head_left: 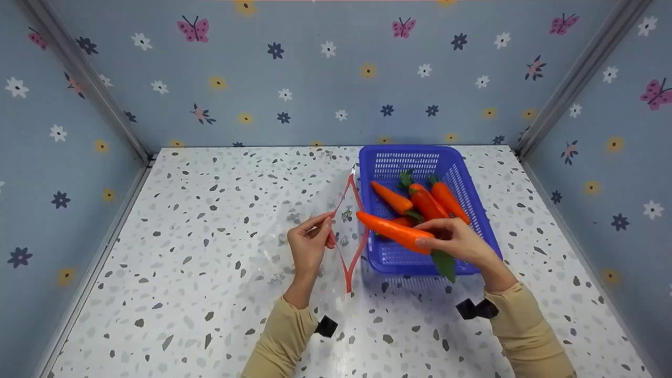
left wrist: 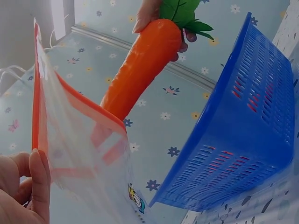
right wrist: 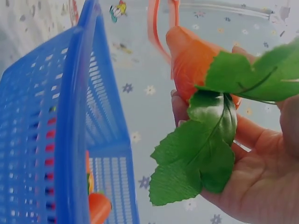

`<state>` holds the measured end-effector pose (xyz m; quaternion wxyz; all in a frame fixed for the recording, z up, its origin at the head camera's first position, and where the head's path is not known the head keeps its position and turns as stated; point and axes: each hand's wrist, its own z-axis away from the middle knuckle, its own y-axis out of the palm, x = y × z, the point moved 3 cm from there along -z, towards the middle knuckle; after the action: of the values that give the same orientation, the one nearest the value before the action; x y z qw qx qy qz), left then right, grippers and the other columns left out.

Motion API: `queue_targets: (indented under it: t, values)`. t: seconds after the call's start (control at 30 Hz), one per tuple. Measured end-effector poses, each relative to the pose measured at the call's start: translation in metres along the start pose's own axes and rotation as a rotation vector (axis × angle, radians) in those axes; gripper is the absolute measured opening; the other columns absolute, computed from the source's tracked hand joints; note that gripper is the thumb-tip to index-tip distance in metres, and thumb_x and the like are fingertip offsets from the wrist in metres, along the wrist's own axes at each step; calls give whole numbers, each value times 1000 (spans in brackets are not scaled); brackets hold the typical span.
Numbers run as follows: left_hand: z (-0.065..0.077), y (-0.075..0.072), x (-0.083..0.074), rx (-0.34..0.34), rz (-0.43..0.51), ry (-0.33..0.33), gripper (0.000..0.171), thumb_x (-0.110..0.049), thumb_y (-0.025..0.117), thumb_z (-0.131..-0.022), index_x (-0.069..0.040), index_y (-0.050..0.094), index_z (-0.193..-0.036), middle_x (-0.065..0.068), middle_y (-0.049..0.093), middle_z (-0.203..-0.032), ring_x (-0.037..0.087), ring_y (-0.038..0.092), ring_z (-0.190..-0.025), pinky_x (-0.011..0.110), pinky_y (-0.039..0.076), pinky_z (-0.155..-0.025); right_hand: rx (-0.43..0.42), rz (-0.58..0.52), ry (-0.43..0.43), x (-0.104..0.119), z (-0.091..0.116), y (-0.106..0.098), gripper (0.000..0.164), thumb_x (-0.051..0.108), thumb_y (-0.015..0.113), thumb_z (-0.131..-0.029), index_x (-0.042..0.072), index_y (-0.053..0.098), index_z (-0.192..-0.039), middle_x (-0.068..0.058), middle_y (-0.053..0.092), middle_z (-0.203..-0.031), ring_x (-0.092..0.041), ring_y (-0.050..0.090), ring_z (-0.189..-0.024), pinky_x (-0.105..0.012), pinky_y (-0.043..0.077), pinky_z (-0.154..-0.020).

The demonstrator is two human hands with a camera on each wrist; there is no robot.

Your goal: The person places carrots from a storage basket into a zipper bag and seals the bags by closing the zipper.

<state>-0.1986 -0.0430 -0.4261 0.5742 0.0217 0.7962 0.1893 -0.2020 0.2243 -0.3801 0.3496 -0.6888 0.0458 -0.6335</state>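
My left hand (head_left: 310, 244) pinches the near-left edge of a clear zip bag (left wrist: 84, 140) with a red-orange strip around its mouth. The mouth gapes into a narrow diamond. In my right hand (head_left: 459, 241) is a toy carrot (head_left: 394, 231), gripped at its thick end, with green leaves (right wrist: 187, 154) hanging below the fingers. Its tip points left and reaches the right lip of the bag mouth; in the left wrist view the tip overlaps the strip. The carrot passes over the blue basket (head_left: 485, 226).
Inside the basket lie several more vegetables: an orange carrot (head_left: 391, 197), a redder one (head_left: 428, 203) and another orange one (head_left: 451, 202) among them. The basket stands right beside the bag on a speckled white table (head_left: 173, 236). Flower-patterned panels (head_left: 325, 79) close off the back and sides.
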Motion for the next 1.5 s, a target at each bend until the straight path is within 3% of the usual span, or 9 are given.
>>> queue_targets:
  t: [0.23, 0.3, 0.43, 0.47, 0.53, 0.67, 0.8, 1.13, 1.5]
  values:
    - [-3, -4, 21, -2, -28, 43, 16, -2, 62, -81, 9, 66, -92, 14, 59, -65, 15, 49, -41, 24, 46, -37, 23, 22, 17, 0, -14, 12, 34, 24, 66, -81, 0, 64, -105, -8, 61, -86, -19, 53, -72, -25, 47, -65]
    - [-10, -9, 50, 21, 9, 90, 16, -5, 63, -82, 5, 68, -93, 13, 59, -66, 14, 49, -41, 22, 45, -37, 31, 37, 8, -2, -19, 14, 36, 28, 66, -80, 2, 64, -105, -7, 61, -87, -18, 53, -72, -27, 47, -65]
    - [-13, -12, 68, 41, 48, 117, 17, -12, 65, -81, 0, 69, -93, 11, 60, -66, 14, 49, -41, 22, 45, -37, 51, 38, -15, 2, -26, 19, 39, 32, 66, -79, 3, 65, -105, -7, 62, -87, -20, 53, -73, -30, 48, -66]
    - [-13, -11, 66, 42, 46, 121, 18, -12, 65, -81, 0, 69, -93, 11, 60, -66, 13, 49, -41, 21, 45, -37, 53, 40, -14, 4, -28, 20, 39, 33, 66, -79, 4, 65, -105, -7, 62, -87, -20, 53, -74, -31, 47, -66]
    - [-6, -5, 39, 24, 9, 98, 18, -10, 66, -80, 4, 69, -92, 15, 59, -66, 15, 49, -40, 24, 45, -36, 52, 43, -4, 7, -32, 23, 39, 35, 67, -78, 5, 66, -104, -6, 62, -87, -21, 53, -75, -31, 47, -67]
    - [-2, 1, 18, 18, -25, 50, 16, -1, 63, -81, 10, 66, -92, 24, 56, -64, 14, 48, -40, 23, 46, -37, 39, 66, 9, 13, -40, 28, 40, 38, 68, -76, 7, 67, -101, -5, 61, -84, -20, 51, -76, -29, 45, -67]
    - [-1, 3, 13, 32, 0, 28, 16, 4, 60, -81, 13, 64, -93, 29, 52, -60, 13, 48, -40, 21, 46, -38, 26, 85, -4, 16, -48, 32, 39, 39, 68, -76, 7, 68, -98, -3, 61, -82, -19, 51, -75, -29, 45, -66]
    - [-1, 6, 12, 13, -19, 27, 16, 3, 61, -81, 12, 65, -93, 16, 55, -60, 14, 49, -40, 23, 48, -40, -40, 111, 47, 24, -66, 39, 42, 44, 67, -75, 7, 68, -96, -4, 63, -83, -19, 54, -72, -28, 47, -67]
    - [-5, 11, 6, -16, 20, 62, 15, 3, 59, -82, 12, 65, -93, 25, 54, -58, 15, 51, -40, 26, 47, -37, -50, -92, 91, 45, -75, 41, 34, 28, 64, -82, 1, 63, -102, -13, 63, -91, -25, 62, -78, -36, 52, -72]
